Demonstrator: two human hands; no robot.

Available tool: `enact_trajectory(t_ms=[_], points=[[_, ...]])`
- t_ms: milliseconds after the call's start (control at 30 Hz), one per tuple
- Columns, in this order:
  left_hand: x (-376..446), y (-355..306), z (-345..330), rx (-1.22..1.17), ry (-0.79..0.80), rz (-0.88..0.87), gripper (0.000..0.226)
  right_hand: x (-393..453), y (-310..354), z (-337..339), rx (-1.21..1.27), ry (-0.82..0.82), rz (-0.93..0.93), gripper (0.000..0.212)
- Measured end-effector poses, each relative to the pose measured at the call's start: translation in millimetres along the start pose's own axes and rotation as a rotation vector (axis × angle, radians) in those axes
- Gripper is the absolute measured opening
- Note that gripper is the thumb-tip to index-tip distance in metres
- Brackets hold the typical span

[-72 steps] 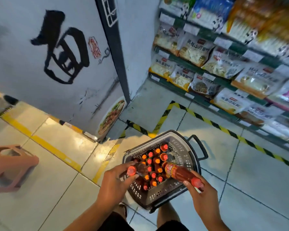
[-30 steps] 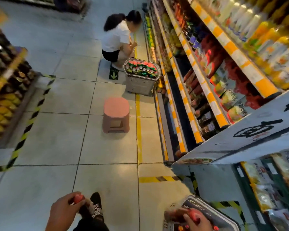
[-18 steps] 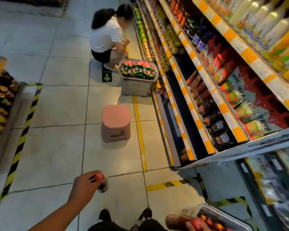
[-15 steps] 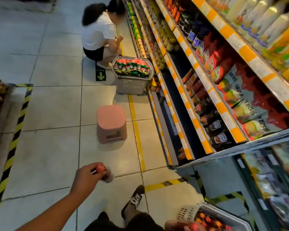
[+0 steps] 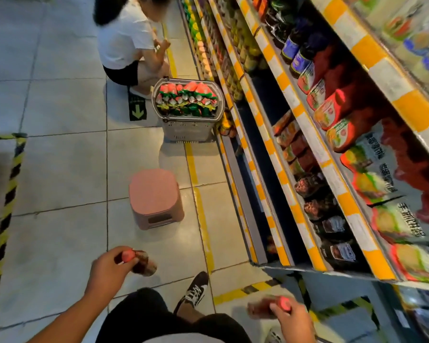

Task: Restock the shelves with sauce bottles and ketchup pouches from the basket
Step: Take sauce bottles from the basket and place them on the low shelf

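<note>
Looking down the aisle, using the pink stool (image 5: 155, 198) in the middle of the floor as my reference point. Nearer the camera than the stool and a bit to its left, the left hand (image 5: 108, 272) has its fingers curled round a sauce bottle (image 5: 139, 261) near the red cap, dark body pointing away to the right. Nearer again and off to the stool's right, the right hand (image 5: 291, 318) grips a second sauce bottle (image 5: 265, 309) the same way, by the capped end, though that one is pretty motion-blurred. Both bottles are up in the air over the tiles, not on anything.

Between the two arms there's a black sneaker (image 5: 192, 292) with white laces stepping forward, just this side of the stool.

To the stool's right runs the shelving (image 5: 292, 154) with orange and white edge strips, stocked with red pouches, jars and dark bottles. Beyond the stool, right up against the shelving's bottom edge, sits a grey basket (image 5: 187, 128) heaped with red and green pouches (image 5: 186, 99). Past that basket a second person (image 5: 126, 43) in a white top is crouching, facing the shelves. A yellow floor line (image 5: 201, 211) passes just right of the stool.
</note>
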State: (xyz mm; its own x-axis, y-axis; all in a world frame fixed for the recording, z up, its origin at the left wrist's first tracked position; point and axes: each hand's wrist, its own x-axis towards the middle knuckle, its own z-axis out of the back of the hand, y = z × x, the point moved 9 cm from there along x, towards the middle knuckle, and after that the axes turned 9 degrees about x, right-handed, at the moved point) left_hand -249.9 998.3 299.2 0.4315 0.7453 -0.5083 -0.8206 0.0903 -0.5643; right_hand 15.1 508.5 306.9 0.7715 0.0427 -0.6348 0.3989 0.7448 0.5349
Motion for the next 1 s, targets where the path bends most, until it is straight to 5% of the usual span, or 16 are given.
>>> enact_trajectory(t_ms=[233, 433, 700, 900, 1000], points=[[90.9, -22.5, 3.4, 0.04, 0.009, 0.073, 0.022, 83.7, 145.7, -13.2, 0.058, -0.029, 0.219, 0.025], [182.6, -99.1, -28.3, 0.138, 0.176, -0.102, 0.023, 104.4, 175.9, -55.7, 0.165, -0.144, 0.155, 0.014], [265.7, -191.7, -137.0, 0.12, 0.426, -0.283, 0.027, 131.3, 101.4, -119.7, 0.234, -0.204, -0.196, 0.017], [297.8, -208.7, -264.9, 0.114, 0.51, -0.356, 0.023, 186.9, 11.9, -148.3, 0.303, -0.311, -0.453, 0.032], [301.6, -200.6, -340.8, 0.084, 0.541, -0.334, 0.018, 224.9, -38.4, -160.7, 0.454, -0.393, -0.547, 0.02]])
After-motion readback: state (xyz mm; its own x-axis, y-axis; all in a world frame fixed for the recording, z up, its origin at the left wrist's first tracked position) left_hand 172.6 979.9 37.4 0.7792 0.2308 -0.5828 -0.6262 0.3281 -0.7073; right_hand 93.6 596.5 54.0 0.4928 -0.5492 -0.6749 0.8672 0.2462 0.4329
